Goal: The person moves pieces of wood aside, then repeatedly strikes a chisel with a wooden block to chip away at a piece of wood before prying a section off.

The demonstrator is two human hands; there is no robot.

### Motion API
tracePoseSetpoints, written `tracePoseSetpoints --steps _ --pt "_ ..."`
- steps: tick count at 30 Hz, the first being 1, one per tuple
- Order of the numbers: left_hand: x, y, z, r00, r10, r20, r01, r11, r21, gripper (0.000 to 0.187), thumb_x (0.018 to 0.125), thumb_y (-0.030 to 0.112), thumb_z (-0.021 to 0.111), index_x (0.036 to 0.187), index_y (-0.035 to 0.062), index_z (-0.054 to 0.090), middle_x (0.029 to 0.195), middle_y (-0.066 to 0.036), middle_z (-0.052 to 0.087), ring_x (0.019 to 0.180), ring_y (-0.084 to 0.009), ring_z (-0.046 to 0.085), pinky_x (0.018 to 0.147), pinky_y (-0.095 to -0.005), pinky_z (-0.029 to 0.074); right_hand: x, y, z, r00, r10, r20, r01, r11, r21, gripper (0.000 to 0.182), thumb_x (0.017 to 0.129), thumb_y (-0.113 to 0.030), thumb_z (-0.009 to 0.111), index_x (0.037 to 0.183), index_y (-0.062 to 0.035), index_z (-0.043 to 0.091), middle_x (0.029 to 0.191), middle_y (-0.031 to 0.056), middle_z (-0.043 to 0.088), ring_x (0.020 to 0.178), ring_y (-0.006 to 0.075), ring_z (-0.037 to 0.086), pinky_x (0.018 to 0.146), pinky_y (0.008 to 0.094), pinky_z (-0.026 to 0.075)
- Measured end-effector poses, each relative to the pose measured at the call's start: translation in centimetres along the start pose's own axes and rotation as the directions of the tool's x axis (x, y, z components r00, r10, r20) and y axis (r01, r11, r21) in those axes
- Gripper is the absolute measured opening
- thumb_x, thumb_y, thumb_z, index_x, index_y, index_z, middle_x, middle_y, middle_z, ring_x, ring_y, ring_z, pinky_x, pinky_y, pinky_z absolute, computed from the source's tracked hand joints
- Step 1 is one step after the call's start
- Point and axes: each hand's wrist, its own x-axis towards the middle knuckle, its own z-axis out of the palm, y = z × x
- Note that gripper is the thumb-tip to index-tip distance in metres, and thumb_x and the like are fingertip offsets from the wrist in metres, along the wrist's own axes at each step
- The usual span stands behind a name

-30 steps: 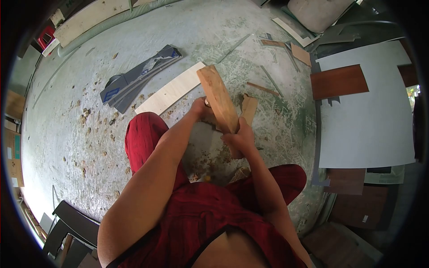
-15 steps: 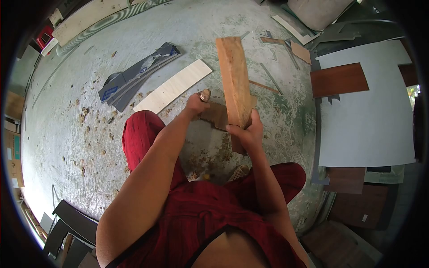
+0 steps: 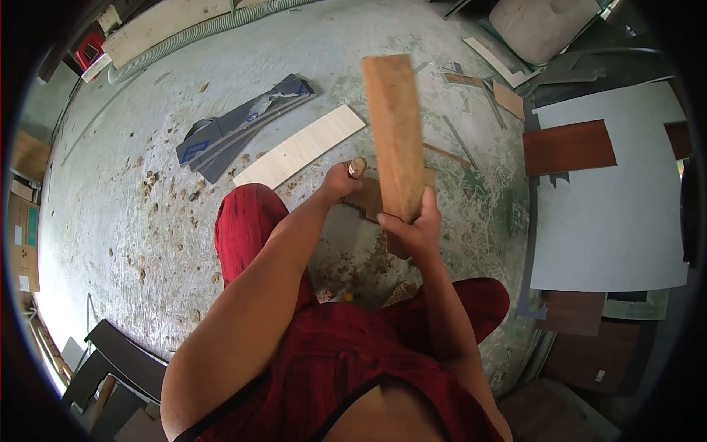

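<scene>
In my right hand (image 3: 417, 231) I grip the lower end of a thick wooden block (image 3: 396, 136), standing tilted away from me with a broad face toward my view. My left hand (image 3: 339, 183) is wrapped around a round wooden handle (image 3: 357, 168), whose blunt end points up at me; the rest of that tool is hidden below the fist. Behind and under the block lies a brown board (image 3: 366, 197) on the floor, close to my left fist.
A pale plank (image 3: 302, 147) and dark strips (image 3: 243, 125) lie on the concrete floor ahead. To the right are a large white sheet (image 3: 604, 221) and a red-brown panel (image 3: 571, 147). Wood chips (image 3: 353, 265) litter the floor between my knees. A ribbed hose (image 3: 199, 40) runs along the back.
The block has turned slightly in my right hand, so its broad face shows more squarely. My left hand keeps its hold on the handle. The whole view has shifted a little.
</scene>
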Motion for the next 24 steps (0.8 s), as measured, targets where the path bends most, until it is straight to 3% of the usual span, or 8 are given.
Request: tracePoseSetpoints --steps 1,4,7,10,13,16,20,24 --pt "-0.4 0.8 -0.3 0.995 -0.102 0.0 0.101 0.987 0.122 0.033 0.066 0.002 0.068 0.098 0.0064 0.065 0.083 0.001 0.065 0.076 -0.0097 0.057 0.069 -0.0289 0.047 -0.1 -0.1 0.0 0.999 -0.018 -0.029 0.02 0.997 0.081 0.063 0.055 -0.028 0.079 0.103 -0.0023 0.046 0.092 0.0187 0.061 0.085 0.0351 0.061 0.075 0.0394 0.047" --pt "-0.5 0.8 -0.1 0.993 -0.063 0.104 0.081 0.981 -0.175 0.031 0.065 0.003 0.068 0.095 0.0072 0.064 0.081 0.0 0.064 0.074 -0.0103 0.056 0.069 -0.0294 0.047 0.1 1.4 -0.5 0.968 0.242 0.065 -0.177 0.844 -0.506 0.061 0.057 -0.024 0.08 0.102 -0.0014 0.046 0.091 0.0157 0.061 0.082 0.026 0.062 0.073 0.0349 0.048" --pt "-2.9 4.8 0.3 1.0 0.01 -0.004 -0.011 0.986 -0.165 0.025 0.064 0.003 0.067 0.089 0.0073 0.063 0.078 0.001 0.062 0.072 -0.0106 0.054 0.066 -0.03 0.046 0.1 1.7 -0.6 0.956 0.281 0.089 -0.197 0.834 -0.515 0.063 0.058 -0.024 0.08 0.104 -0.0012 0.045 0.089 0.0153 0.062 0.082 0.0252 0.062 0.072 0.0347 0.048" --pt "-1.7 2.9 -0.3 0.993 -0.11 0.036 0.109 0.994 0.033 0.024 0.064 0.002 0.066 0.087 0.007 0.062 0.077 0.001 0.061 0.07 -0.0106 0.053 0.064 -0.0301 0.045 0.2 1.0 -1.0 0.996 0.078 0.046 -0.076 0.995 -0.057 0.064 0.056 -0.026 0.08 0.103 -0.0008 0.044 0.088 0.0175 0.062 0.082 0.031 0.062 0.072 0.0376 0.048" --pt "-0.7 0.7 -0.3 0.997 -0.077 0.016 0.076 0.996 0.05 0.025 0.064 0.004 0.067 0.089 0.0065 0.062 0.077 0.0 0.061 0.071 -0.0119 0.055 0.065 -0.0308 0.046 -0.3 0.5 -0.7 0.996 -0.006 -0.084 0.012 0.998 0.07 0.06 0.053 -0.022 0.081 0.098 -0.0003 0.047 0.085 0.0158 0.061 0.079 0.026 0.061 0.07 0.0353 0.048" --pt "-1.9 3.8 0.2 0.993 -0.12 0.016 0.121 0.992 -0.036 0.028 0.064 0.007 0.07 0.092 0.0065 0.064 0.082 -0.003 0.065 0.075 -0.0139 0.059 0.069 -0.0318 0.048 -0.1 0.8 -1.0 0.961 0.264 0.075 -0.15 0.736 -0.66 0.056 0.054 -0.017 0.08 0.098 0.0002 0.048 0.083 0.0135 0.061 0.079 0.0201 0.06 0.07 0.0317 0.049" --pt "-2.3 5.0 0.1 0.995 -0.095 -0.023 0.097 0.947 0.307 0.033 0.062 0.01 0.075 0.093 0.0061 0.066 0.086 -0.008 0.068 0.079 -0.0166 0.064 0.073 -0.0328 0.05 0.4 1.9 -1.4 0.936 0.336 0.104 -0.247 0.839 -0.485 0.057 0.055 -0.018 0.08 0.099 0.0015 0.049 0.085 0.0143 0.061 0.082 0.0209 0.06 0.072 0.0317 0.049" --pt "2.3 -3.6 -0.3 0.996 -0.089 -0.009 0.089 0.995 0.046 0.031 0.06 0.01 0.076 0.088 0.0043 0.065 0.077 -0.007 0.066 0.073 -0.0171 0.062 0.068 -0.033 0.05 0.4 1.5 -2.4 0.983 0.177 0.041 -0.174 0.983 -0.057 0.059 0.055 -0.023 0.081 0.099 0.0011 0.05 0.089 0.0146 0.063 0.084 0.0244 0.062 0.074 0.0341 0.048"
